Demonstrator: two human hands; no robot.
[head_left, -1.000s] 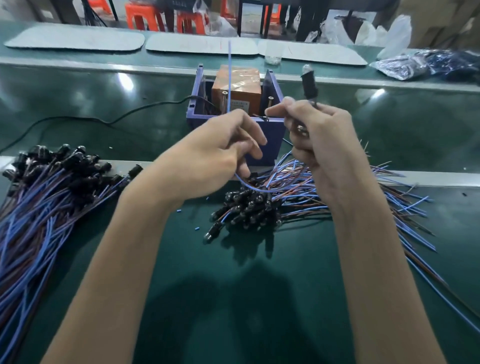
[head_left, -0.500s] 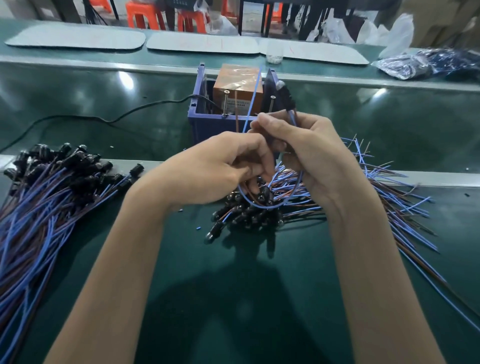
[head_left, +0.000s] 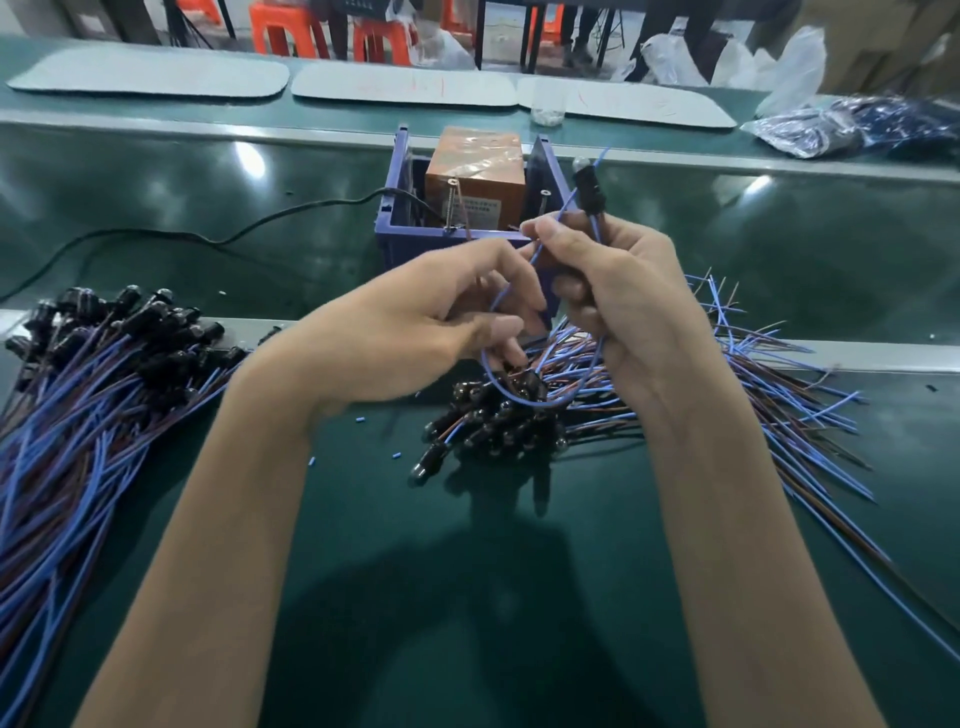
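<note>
While both hands work above the middle pile (head_left: 493, 431), one piece is held up just in front of the box (head_left: 395, 244).

Grip: the right hand (head_left: 623, 306) is clenched round the base of the lamp (head_left: 588, 189), whose black body stands upright above the fingers. The left hand (head_left: 415, 332) has its fingers curled and appears to pinch the lead (head_left: 519, 401); motion blur hides the exact contact.

Position: the lead hangs as a loop under both hands, just above the middle pile, then rises between them. A blue end runs up past the right thumb, beside the lamp.

Surroundings: an orange block (head_left: 475, 171) sits inside the box, and a black cable (head_left: 260, 228) runs off to the left. A second pile (head_left: 119, 353) lies well apart at the left on the table (head_left: 415, 597).

Assessment: the step in hand looks like drawing the lead through the fingers to bring its end under control, probably for presenting to the box.

Next move: the left hand needs a firm pinch close to the free end, aimed at the box, with the loop kept out of the pile below to avoid snagging.
</note>
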